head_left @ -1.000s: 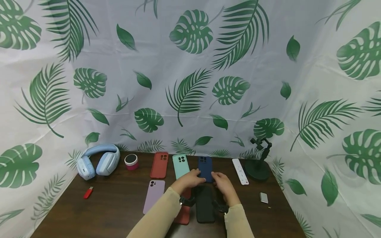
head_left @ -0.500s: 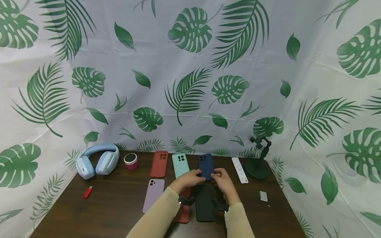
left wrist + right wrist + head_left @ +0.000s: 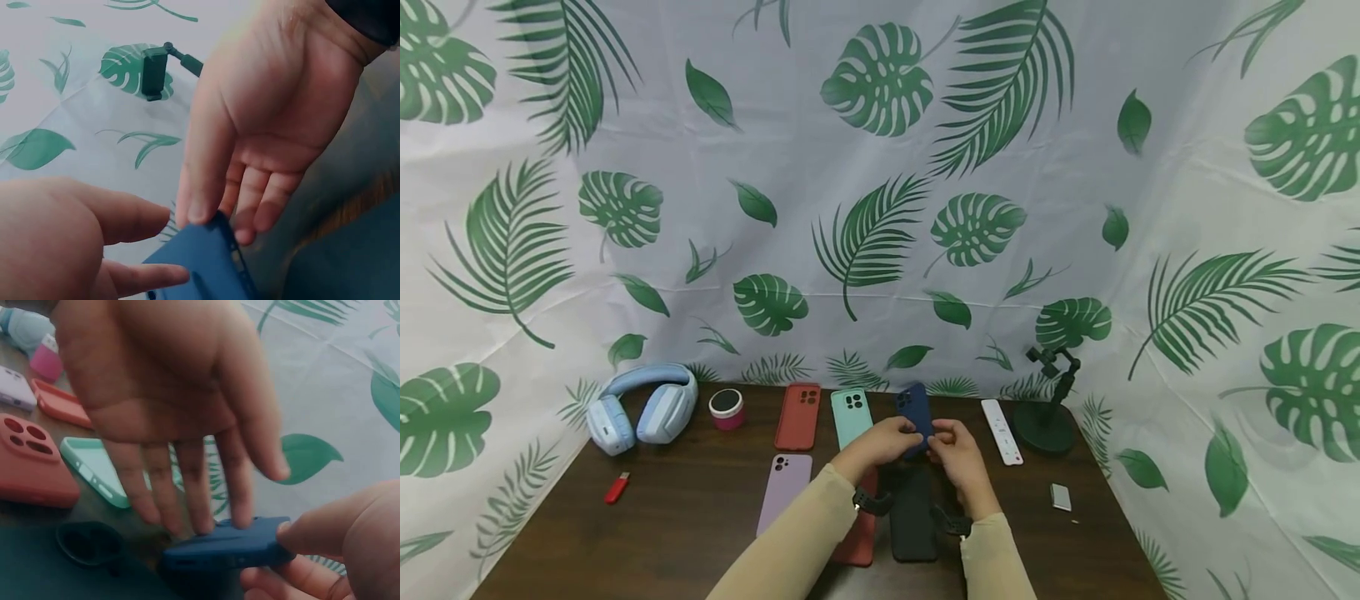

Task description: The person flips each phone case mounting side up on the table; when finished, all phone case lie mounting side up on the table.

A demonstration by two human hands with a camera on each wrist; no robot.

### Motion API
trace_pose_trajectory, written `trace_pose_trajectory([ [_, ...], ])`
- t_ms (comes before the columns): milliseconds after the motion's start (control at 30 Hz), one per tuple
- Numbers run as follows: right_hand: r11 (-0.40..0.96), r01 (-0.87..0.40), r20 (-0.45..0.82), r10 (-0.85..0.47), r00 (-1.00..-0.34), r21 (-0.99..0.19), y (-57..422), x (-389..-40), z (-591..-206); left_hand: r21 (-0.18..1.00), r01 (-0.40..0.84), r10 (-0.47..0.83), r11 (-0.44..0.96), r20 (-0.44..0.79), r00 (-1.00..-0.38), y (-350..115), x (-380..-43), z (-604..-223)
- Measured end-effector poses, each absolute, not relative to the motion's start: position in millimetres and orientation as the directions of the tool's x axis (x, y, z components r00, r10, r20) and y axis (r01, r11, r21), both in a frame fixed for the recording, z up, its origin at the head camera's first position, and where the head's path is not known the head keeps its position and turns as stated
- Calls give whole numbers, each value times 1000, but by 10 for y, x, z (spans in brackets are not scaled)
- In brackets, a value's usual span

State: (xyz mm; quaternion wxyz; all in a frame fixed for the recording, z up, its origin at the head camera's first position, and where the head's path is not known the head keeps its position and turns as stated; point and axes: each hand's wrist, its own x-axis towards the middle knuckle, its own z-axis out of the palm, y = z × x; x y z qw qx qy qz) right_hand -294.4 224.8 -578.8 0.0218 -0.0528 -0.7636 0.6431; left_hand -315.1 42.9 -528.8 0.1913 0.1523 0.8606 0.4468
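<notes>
In the head view a dark blue phone case (image 3: 913,407) is turned slightly, its top toward the left, with both hands at its near end. My right hand (image 3: 958,462) pinches its near right corner between thumb and fingers. Seen from the right wrist, the case (image 3: 219,547) is nearly edge-on, and the left hand's straight fingertips (image 3: 242,515) reach its far side while the thumb stands apart. My left hand (image 3: 877,446) is at the case's left edge. Just in front lies a black phone case (image 3: 913,525). A red one (image 3: 859,542) is partly hidden under the left forearm.
Red (image 3: 798,417), mint (image 3: 852,417) and lilac (image 3: 786,483) phone cases lie to the left. Beyond them are a pink-sided round container (image 3: 727,410), blue headphones (image 3: 658,408) and a red USB stick (image 3: 617,487). A white remote (image 3: 1002,432) and a black stand (image 3: 1047,429) are at right.
The blue phone case has turned, its top end swinging left and slightly up. Both hands have shifted a little farther from the body, and the left hand's thumb has changed place on the case.
</notes>
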Motion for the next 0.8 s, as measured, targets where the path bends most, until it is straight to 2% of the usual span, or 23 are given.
trace_pose_trajectory([
  [200, 184, 25, -9, 87, -996, -983, 2222, -2950, -5753, 802, 121, 373, 585, -133, -918, 525, -3164, -5311],
  [600, 133, 31, -32, -5, -999, -991, 2182, -2938, -5767, 803, 33, 245, 595, -143, -959, 584, -3143, -5320],
  [800, 182, 39, -45, -26, -999, -983, 2175, -2942, -5786, 824, -2, 210, 567, -147, -967, 580, -3116, -5313],
])
